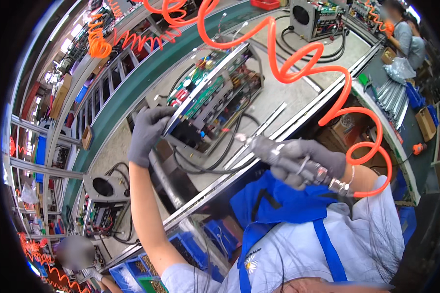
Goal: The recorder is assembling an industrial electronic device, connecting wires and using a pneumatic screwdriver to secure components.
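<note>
In front of me an open metal-framed electronics unit (pixel 215 105) stands at a slant, its green circuit boards and black parts exposed. My left hand (pixel 149 132), in a grey glove, grips the unit's near left corner, its fingers bent over the edge. A pneumatic screwdriver (pixel 283 155) lies in my gloved right hand (pixel 310 161), which is closed round its body. The tool's tip points left toward the unit, apart from it. From its rear end an orange coiled air hose (pixel 349 93) loops up and over the bench.
Black cables (pixel 210 168) trail beside the unit. Another unit (pixel 315 19) sits at the far right, and a third unit (pixel 105 207) at the left. Blue parts bins (pixel 181 249) hold small hardware below the bench edge. Other people (pixel 410 41) work at the upper right.
</note>
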Demonstrator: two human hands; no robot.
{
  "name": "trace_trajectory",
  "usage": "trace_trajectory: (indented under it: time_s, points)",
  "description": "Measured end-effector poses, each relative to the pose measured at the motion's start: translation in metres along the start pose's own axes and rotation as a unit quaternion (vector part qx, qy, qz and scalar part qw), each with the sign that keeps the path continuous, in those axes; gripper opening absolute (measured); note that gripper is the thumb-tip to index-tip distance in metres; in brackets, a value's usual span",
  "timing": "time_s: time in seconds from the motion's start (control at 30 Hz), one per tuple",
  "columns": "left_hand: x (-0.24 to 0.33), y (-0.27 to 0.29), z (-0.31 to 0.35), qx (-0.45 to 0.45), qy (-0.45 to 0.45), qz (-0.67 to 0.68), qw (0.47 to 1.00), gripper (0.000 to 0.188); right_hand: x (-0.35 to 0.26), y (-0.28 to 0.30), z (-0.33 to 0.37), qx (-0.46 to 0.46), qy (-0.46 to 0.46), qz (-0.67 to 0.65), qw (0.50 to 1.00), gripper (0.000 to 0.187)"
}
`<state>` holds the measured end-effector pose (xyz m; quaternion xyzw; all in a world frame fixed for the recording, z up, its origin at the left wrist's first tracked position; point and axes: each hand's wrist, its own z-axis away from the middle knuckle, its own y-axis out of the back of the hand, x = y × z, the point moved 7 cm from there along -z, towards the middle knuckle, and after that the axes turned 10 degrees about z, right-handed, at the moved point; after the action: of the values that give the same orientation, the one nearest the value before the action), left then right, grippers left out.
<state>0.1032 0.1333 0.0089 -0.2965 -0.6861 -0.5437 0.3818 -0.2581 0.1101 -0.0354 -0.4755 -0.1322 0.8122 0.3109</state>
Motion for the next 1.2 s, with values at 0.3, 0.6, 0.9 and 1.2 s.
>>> trace_trajectory:
  time_s: [0.3, 0.6, 0.9, 1.2]
  points:
    - [0.032, -0.044, 0.064, 0.394, -0.140, -0.173, 0.892, 0.066, -0.088, 0.423, 0.006, 0.249, 0.297, -0.001, 0.922, 0.019]
    - [-0.020, -0.268, 0.021, 0.220, 0.036, -0.190, 0.956, 0.043, -0.182, 0.755, 0.071, 0.670, -0.066, 0.549, 0.495, 0.061]
    - [-0.046, -0.278, -0.025, 0.147, 0.129, -0.257, 0.946, 0.031, -0.235, 0.554, -0.009, 0.401, -0.017, 0.765, 0.503, 0.056]
    - [0.066, -0.159, 0.026, 0.521, 0.106, -0.027, 0.846, 0.030, -0.327, 0.157, -0.128, 0.078, 0.510, 0.413, 0.750, 0.032]
